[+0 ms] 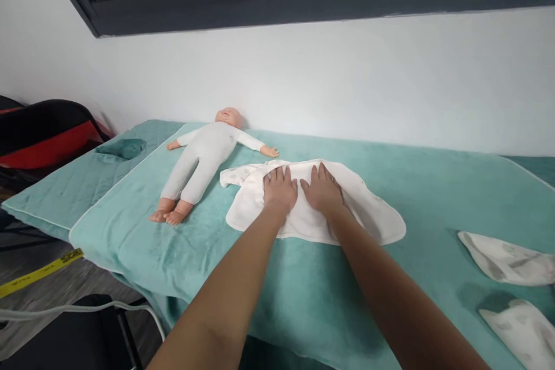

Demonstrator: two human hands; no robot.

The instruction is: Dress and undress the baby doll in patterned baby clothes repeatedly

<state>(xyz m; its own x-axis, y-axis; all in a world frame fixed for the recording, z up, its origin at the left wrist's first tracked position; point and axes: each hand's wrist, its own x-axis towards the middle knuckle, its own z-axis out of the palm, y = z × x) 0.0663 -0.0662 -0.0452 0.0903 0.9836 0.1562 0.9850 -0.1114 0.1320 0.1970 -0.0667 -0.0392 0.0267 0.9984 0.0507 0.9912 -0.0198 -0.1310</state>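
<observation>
A white baby top [312, 219] lies spread on the green bed cover, its patterned sleeve [238, 176] reaching out to the left. My left hand [280, 189] rests flat on the cloth left of its middle, fingers spread. Just to the right, my right hand [322, 189] also presses flat on the top with its fingers apart. Neither hand grips the fabric. Left of the garment, a baby doll [208, 153] in a white bodysuit lies on its back, arms out, head toward the wall. One of its hands is close to the top's upper edge.
Two patterned white cloth pieces [509, 257] lie at the right on the green cover [433, 196]. A white wall [325, 81] and a dark window frame [217, 8] run behind. At left are a black and red chair [47, 133] and a pale cable [87, 307].
</observation>
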